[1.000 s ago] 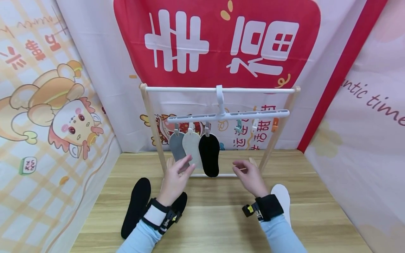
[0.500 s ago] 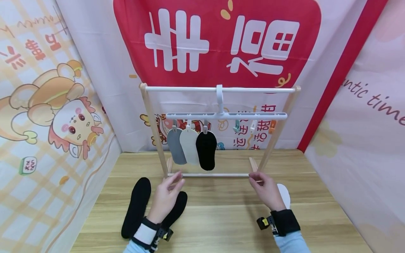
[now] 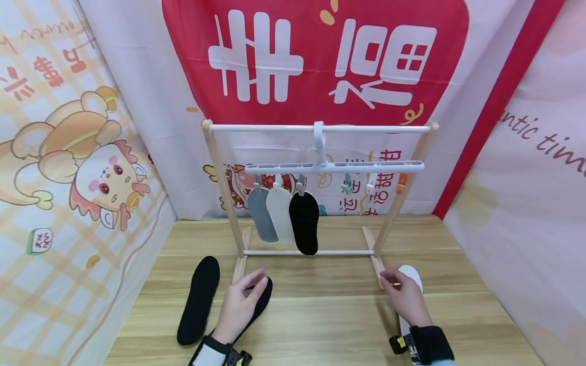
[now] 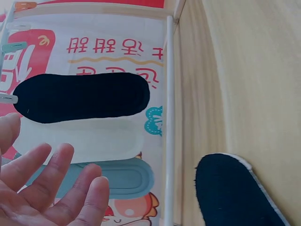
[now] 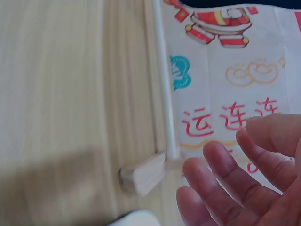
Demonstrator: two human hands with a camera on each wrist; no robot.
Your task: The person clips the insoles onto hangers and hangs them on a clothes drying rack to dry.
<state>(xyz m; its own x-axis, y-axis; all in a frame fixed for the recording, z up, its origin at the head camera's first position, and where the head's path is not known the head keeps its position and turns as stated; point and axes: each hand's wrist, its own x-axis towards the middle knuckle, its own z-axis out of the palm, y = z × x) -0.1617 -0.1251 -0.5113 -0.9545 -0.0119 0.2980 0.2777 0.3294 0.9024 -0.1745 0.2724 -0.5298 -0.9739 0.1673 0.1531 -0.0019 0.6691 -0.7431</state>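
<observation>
My left hand (image 3: 239, 311) is empty, fingers loosely bent, over a black insole (image 3: 263, 301) on the table. Another black insole (image 3: 199, 300) lies to its left. My right hand (image 3: 407, 298), also empty and relaxed, is above a white insole (image 3: 411, 274) and partly covers it. Away from both hands, a grey insole (image 3: 262, 216), an off-white insole (image 3: 280, 216) and a black insole (image 3: 304, 223) hang by clips from the left half of a white hanger (image 3: 352, 167). In the left wrist view, the hanging black insole (image 4: 84, 98) appears beyond my spread fingers.
A rack with a white top bar (image 3: 265, 128) and wooden legs carries the hanger. Its feet, such as the right foot (image 3: 376, 262), reach forward on the wooden table (image 3: 316, 315). Green (image 3: 347, 184), white (image 3: 371, 183) and orange (image 3: 402, 183) clips hang at the hanger's right. Printed cloth surrounds the table.
Both hands have drawn back from the hanging insoles toward the near side of the table, the right hand also moving rightward. The hanger and its insoles have swung slightly.
</observation>
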